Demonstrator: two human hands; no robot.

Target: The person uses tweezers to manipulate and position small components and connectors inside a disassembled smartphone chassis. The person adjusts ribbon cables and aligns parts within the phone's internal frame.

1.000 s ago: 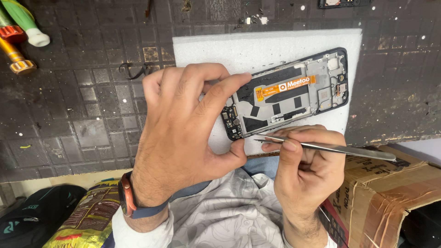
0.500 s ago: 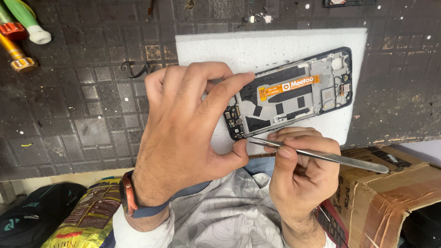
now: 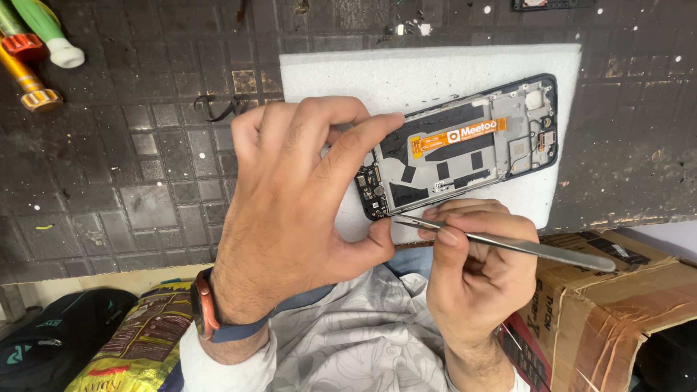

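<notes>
A: What is the left hand (image 3: 290, 196) on?

B: An opened black-framed smartphone chassis (image 3: 465, 149), back cover off. Grey metal mid-plate, dark circuit board at its near end, flat orange ribbon cable (image 3: 454, 138) across the middle. Index fingertip presses the top edge and the thumb the bottom corner, so it is pinched tight at that end.

A: And the right hand (image 3: 475, 279)?

B: Closed around long, thin steel tweezers (image 3: 508, 243), brushed finish, held like a pen. The tip sits at the chassis's lower edge, just beside the left thumb. The handle end points right, over the box.

A: Where does the phone sit?

B: Flat on a white foam sheet (image 3: 406, 76), soft, matte, rectangular. Below that is a dark rubber bench mat (image 3: 145, 167) with an embossed square grid, worn and dusty.

A: Anything else on the bench?

B: Green, red and yellow screwdriver handles (image 3: 33, 47) top left, well apart from the hands. A small black hook-shaped scrap (image 3: 218, 107) lies on the mat near the foam.

A: Below the bench edge?

B: Brown taped cardboard box (image 3: 617, 297) at right, glossy yellow printed sack (image 3: 138, 345) and black fabric bag (image 3: 51, 334) at left. The left wrist wears a watch with a blue strap (image 3: 210, 319).
</notes>
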